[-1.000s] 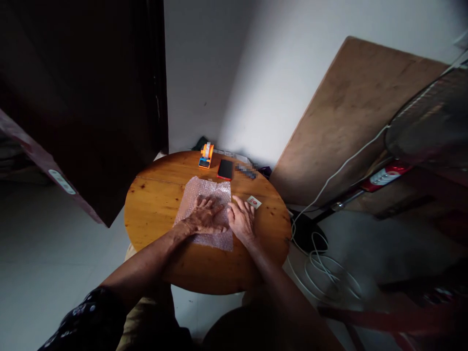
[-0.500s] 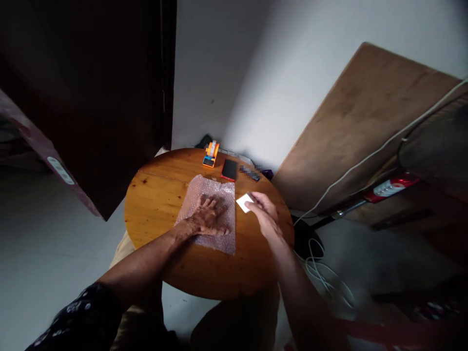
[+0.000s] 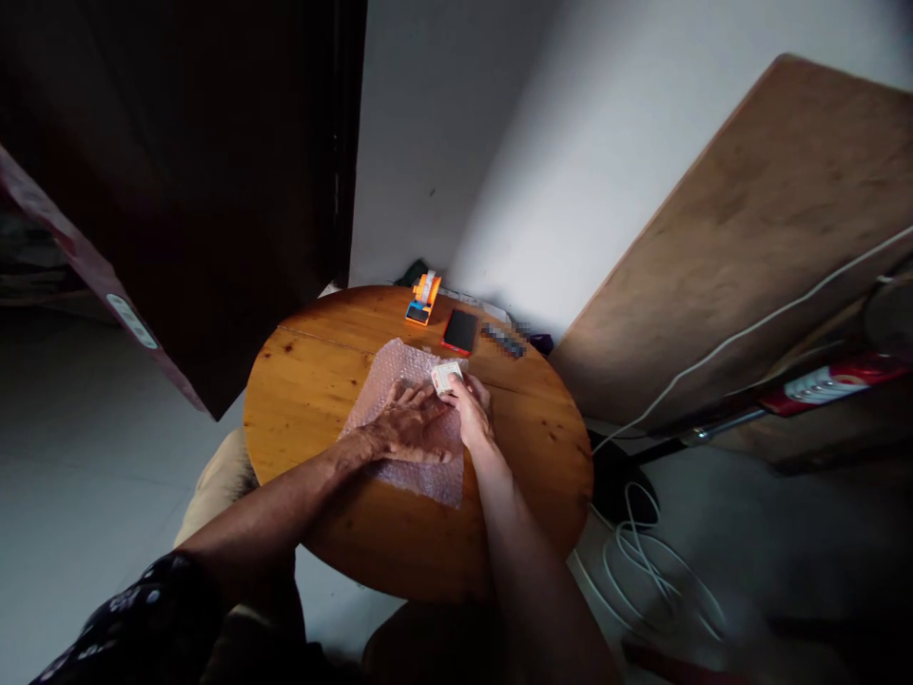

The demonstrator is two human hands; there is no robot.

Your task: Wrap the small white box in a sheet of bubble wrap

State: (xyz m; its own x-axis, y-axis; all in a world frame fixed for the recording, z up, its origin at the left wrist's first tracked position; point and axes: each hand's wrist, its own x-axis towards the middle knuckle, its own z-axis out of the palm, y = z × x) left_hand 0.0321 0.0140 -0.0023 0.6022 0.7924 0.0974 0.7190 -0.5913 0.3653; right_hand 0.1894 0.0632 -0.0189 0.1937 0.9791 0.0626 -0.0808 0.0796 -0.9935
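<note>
A sheet of bubble wrap (image 3: 399,362) lies on the round wooden table (image 3: 306,381). My left hand (image 3: 410,428) rests flat on it, fingers spread. Over the wrap's upper right part, my right hand (image 3: 472,404) grips a small white box (image 3: 447,377) with reddish print on one side. The box is close to the fingertips of my left hand; whether it touches the wrap I cannot tell.
Along the table's back stand an orange and blue tape dispenser (image 3: 423,298), a dark phone with a red edge (image 3: 459,331) and a blurred-out item (image 3: 503,340). A wooden board (image 3: 720,209) leans against the wall at right. White cable (image 3: 642,561) lies coiled on the floor.
My right hand has carried the small white box leftward, from beside the bubble wrap to over it, and the box's printed side now shows. My left hand stays flat on the wrap.
</note>
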